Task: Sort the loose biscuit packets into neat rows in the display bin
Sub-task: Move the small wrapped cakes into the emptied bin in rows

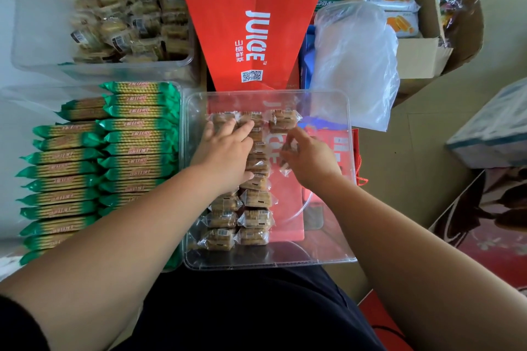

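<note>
A clear plastic display bin (328, 253) sits in front of me, over a red juice carton. Two rows of small clear-wrapped biscuit packets (255, 219) run along its left half. One more packet (283, 120) stands at the far end, starting a third row. My left hand (225, 151) lies flat on the left rows, its fingers straight and pressing the far packets. Over the bare right half, my right hand (309, 154) pinches a clear-wrapped biscuit packet (286, 151) in curled fingers.
A bin of green biscuit sleeves (119, 151) stands to the left. Behind it is a clear tub of loose packets (128, 23). A red juice carton (251, 23), a clear plastic bag (356, 60) and cardboard boxes (422, 57) crowd the back and right.
</note>
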A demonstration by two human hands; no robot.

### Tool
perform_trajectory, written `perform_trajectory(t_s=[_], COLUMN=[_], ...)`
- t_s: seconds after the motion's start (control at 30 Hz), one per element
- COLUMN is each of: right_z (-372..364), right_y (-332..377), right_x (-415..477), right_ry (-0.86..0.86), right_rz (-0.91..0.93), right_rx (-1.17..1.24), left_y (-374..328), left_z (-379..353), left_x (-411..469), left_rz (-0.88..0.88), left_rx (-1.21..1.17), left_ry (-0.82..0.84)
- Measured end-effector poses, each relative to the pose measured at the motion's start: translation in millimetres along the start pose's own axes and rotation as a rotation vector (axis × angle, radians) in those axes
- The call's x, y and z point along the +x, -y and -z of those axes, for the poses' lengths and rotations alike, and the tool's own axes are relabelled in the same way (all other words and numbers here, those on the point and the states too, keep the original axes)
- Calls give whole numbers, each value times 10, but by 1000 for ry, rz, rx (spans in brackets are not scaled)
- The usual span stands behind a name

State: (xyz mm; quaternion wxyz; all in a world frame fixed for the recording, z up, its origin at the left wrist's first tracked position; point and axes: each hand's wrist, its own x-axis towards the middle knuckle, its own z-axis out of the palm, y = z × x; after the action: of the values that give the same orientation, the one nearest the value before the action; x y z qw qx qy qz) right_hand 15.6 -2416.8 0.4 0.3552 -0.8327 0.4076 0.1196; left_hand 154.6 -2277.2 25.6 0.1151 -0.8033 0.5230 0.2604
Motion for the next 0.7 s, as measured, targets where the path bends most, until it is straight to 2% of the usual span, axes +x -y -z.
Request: perform_trajectory(t_s=[0.13,0.23,0.33,0.4,0.57,0.7], right_z=[92,110,60,39,34,94], right_y=[5,-5,-34,-35,-10,-49], right_x=[-62,-48,-6,15,118,199], right_ry=[67,113,28,-47,1,-114], right_rz=[49,89,139,163,184,113], right_rx=[35,-99,-301,-354,-301,-201], left_y=[3,-7,-7,8,66,57], left_z=[4,-15,-51,-71,-50,-41], left_x=[18,20,24,29,37,38], left_rz=[8,-8,-7,-8,-12,-5], left_rx=[-50,-18,18,13,-89,-108], left_ry=[71,75,57,60,70,88])
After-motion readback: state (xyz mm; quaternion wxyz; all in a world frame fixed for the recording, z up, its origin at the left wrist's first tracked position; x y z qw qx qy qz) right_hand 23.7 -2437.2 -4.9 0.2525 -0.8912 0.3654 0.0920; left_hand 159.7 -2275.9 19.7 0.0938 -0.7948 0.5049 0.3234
